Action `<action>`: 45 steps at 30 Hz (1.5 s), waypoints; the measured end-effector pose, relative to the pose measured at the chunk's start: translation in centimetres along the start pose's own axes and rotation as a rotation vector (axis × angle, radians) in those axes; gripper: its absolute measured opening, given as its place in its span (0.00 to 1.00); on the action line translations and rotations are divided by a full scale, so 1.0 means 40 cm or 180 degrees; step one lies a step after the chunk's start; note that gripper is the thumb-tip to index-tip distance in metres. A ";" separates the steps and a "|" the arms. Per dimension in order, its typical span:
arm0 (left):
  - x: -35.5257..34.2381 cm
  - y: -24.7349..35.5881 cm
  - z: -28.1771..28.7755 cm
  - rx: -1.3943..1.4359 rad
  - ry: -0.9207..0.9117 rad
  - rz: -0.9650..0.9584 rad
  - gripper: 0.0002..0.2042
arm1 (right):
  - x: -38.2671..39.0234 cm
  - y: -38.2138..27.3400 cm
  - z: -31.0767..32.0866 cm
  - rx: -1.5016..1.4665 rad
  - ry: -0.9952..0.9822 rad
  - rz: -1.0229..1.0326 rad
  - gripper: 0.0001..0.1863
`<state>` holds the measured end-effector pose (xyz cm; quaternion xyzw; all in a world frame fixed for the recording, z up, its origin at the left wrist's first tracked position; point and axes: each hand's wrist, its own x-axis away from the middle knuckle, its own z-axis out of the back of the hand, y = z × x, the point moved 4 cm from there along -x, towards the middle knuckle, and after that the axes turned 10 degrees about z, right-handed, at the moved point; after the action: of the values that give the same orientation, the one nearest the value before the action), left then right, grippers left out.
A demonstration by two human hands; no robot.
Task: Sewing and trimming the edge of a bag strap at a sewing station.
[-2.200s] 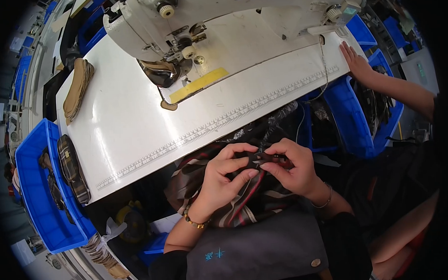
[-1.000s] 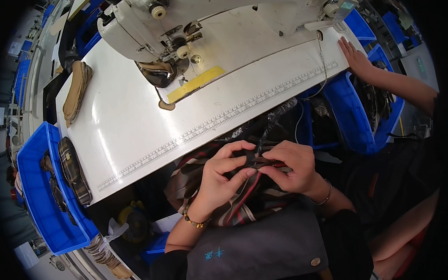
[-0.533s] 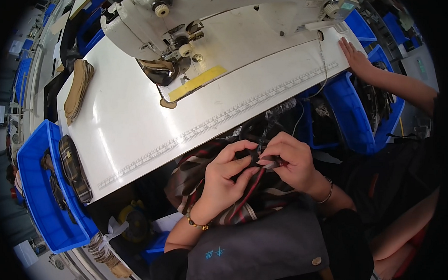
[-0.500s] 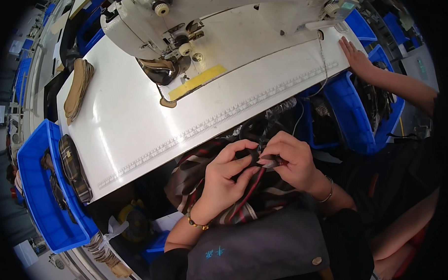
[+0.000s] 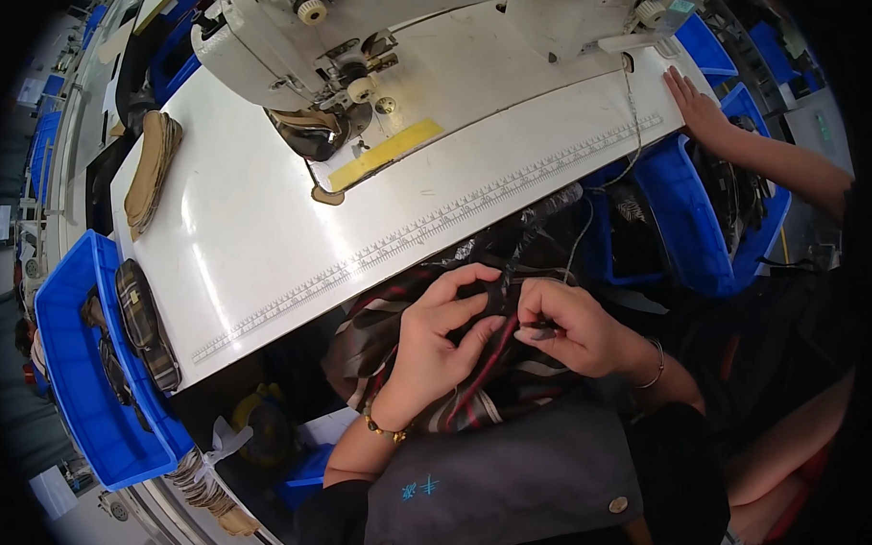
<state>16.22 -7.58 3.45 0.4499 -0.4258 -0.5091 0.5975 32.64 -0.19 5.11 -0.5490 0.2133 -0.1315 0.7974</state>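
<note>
Brown striped fabric [image 5: 484, 405] with red and cream lines lies bunched over my lap, below the table's front edge. My left hand [image 5: 438, 335] is over it, its thumb and fingers curled round a dark piece of material [image 5: 495, 297] whose kind I cannot make out. A short gap to the right, my right hand [image 5: 580, 333] is closed, thumb against fingers, with a small dark bit [image 5: 540, 333] showing at the fingertips. What that bit is, or whether it joins the left hand's piece, does not show.
A white sewing machine [image 5: 265, 62] stands on the white table [image 5: 234, 270], which has a printed ruler strip [image 5: 434, 226]. Tan cut pieces [image 5: 154, 172] and a plaid piece [image 5: 145, 326] lie left. Blue bins [image 5: 64, 353] flank the table. Another person's hand [image 5: 699, 110] rests at right.
My right hand has drawn away to the right from my left hand, and its fingers have curled in more. The left hand stays nearly in place.
</note>
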 end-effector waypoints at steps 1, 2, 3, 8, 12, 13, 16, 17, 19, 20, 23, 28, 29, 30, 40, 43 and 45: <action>0.000 -0.013 0.003 0.0056 0.0002 0.0017 0.10 | 0.007 -0.012 -0.004 -0.0139 0.0076 -0.0028 0.09; 0.001 -0.010 0.003 0.0057 -0.0006 0.0018 0.10 | 0.012 -0.017 -0.005 -0.0277 0.0158 -0.0059 0.09; 0.003 -0.008 0.001 0.0085 -0.0053 0.0128 0.10 | 0.006 -0.015 0.006 0.0088 0.0391 0.0281 0.08; 0.001 -0.003 -0.003 0.0109 -0.0056 0.0000 0.10 | 0.006 0.004 0.001 0.1033 0.1026 0.0461 0.17; 0.004 -0.010 -0.005 0.0170 -0.0072 0.0103 0.10 | 0.006 -0.011 -0.019 0.1936 0.0939 0.1093 0.24; 0.005 -0.012 -0.005 0.0139 -0.0066 0.0108 0.10 | 0.011 -0.017 -0.025 0.2302 0.0771 0.1200 0.22; 0.004 -0.009 -0.006 0.0148 -0.0072 0.0165 0.10 | 0.013 -0.019 -0.035 0.2753 0.0568 0.1398 0.19; 0.003 -0.009 -0.007 0.0152 -0.0081 0.0164 0.10 | 0.013 -0.020 -0.037 0.2836 0.0538 0.1486 0.18; 0.001 -0.010 -0.006 0.0156 -0.0062 0.0168 0.11 | 0.012 -0.023 -0.037 0.2846 0.0494 0.1613 0.17; 0.001 -0.011 -0.005 0.0154 -0.0058 0.0169 0.11 | 0.011 -0.026 -0.040 0.2845 0.0449 0.1757 0.16; 0.003 -0.018 -0.002 0.0129 -0.0071 0.0193 0.11 | 0.011 -0.038 -0.049 0.2514 0.0376 0.1919 0.15; 0.013 -0.030 -0.001 0.0299 -0.0063 0.0310 0.12 | 0.004 -0.022 -0.031 0.2517 0.0728 0.1601 0.17; 0.012 -0.035 -0.002 0.0300 -0.0066 0.0310 0.12 | 0.004 -0.016 -0.028 0.2600 0.0838 0.1477 0.18; 0.012 -0.036 -0.003 0.0234 -0.0019 0.0163 0.11 | 0.004 -0.014 -0.029 0.2603 0.0840 0.1474 0.18; 0.015 -0.028 -0.004 0.0167 0.0030 0.0361 0.13 | 0.004 -0.022 -0.042 0.3056 0.0330 0.1930 0.15; 0.011 -0.011 0.001 -0.0014 0.0154 0.0217 0.13 | 0.009 -0.015 -0.044 0.3003 0.0386 0.2022 0.14; 0.009 -0.025 -0.004 -0.0024 0.0131 0.0149 0.13 | 0.015 -0.011 -0.050 0.3001 0.0424 0.2046 0.14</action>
<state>16.19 -8.00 2.45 0.4480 -0.4220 -0.4871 0.6196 32.22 -2.26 4.79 -0.0322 0.3375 0.0023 0.9408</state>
